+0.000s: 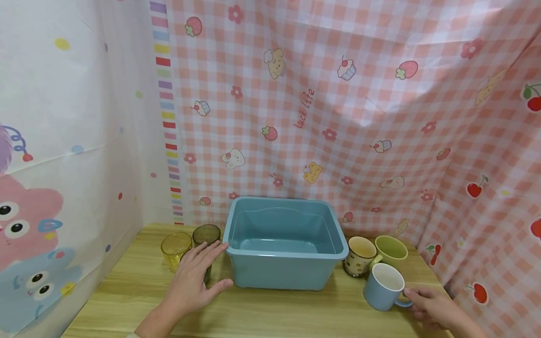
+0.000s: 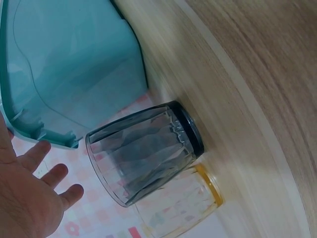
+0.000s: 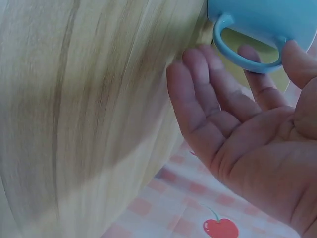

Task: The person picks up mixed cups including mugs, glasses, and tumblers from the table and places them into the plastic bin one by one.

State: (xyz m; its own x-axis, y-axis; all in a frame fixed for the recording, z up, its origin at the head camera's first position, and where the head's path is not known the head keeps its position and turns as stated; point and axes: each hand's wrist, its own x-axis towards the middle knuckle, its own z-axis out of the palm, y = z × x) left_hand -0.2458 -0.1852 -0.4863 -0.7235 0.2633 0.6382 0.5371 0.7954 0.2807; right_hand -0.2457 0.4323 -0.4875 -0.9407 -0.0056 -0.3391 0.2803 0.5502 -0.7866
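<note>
My left hand (image 1: pixel 192 277) is held with fingers spread over smoky dark glassware (image 1: pixel 206 231), which it partly hides, by the left end of a blue-green plastic bin (image 1: pixel 281 272). In the left wrist view, a dark glass (image 2: pixel 143 153) stands just beyond the fingers, and nothing is in the palm. My right hand (image 1: pixel 431 307) is at the handle of a light-blue mug (image 1: pixel 382 288) on the table. In the right wrist view, the index fingertip shows through the handle loop (image 3: pixel 242 62), the thumb lies beside it and the other fingers extend loosely.
A yellow glass (image 1: pixel 175 249) is at the left of the wooden table (image 1: pixel 262 314). Behind the mug stand a spotted amber cup (image 1: pixel 358 258) and a green mug (image 1: pixel 393 251), right of the bin. Pink checked cloth (image 1: pixel 296 141) hangs close behind.
</note>
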